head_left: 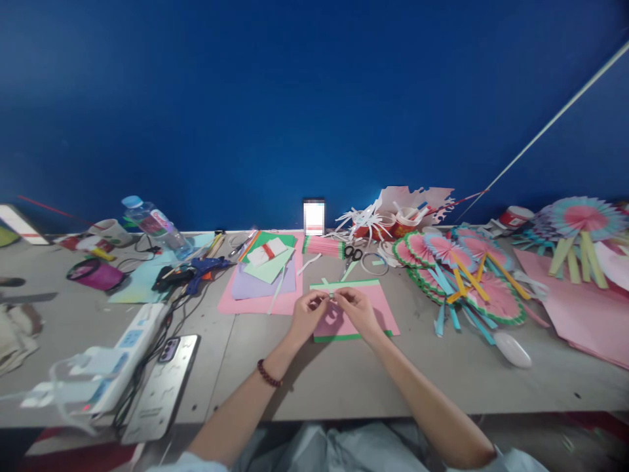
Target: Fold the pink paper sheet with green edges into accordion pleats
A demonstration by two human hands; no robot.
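Left hand (pixel 310 309): pinching narrowly, thumb to forefinger, on a small pale strip (pixel 331 295).
Right hand (pixel 358 309): pinching likewise on the same strip, nearly meeting the left hand.
Strip position: sitting between both sets of fingertips, just below frame centre; mostly being hidden by the fingers.
Pink sheet (pixel 383 313): lying beneath the hands on the worktop (pixel 255 373), showing green edges.
Scissors (pixel 350 254): resting just beyond the sheet.
Coloured sheets (pixel 260 287): overlapping left of centre, bearing a white packet (pixel 275 249).
Paper fans (pixel 494 298): spreading across the right of the frame.
Phone (pixel 162 387): lying lower left, beside a power strip (pixel 128 344).
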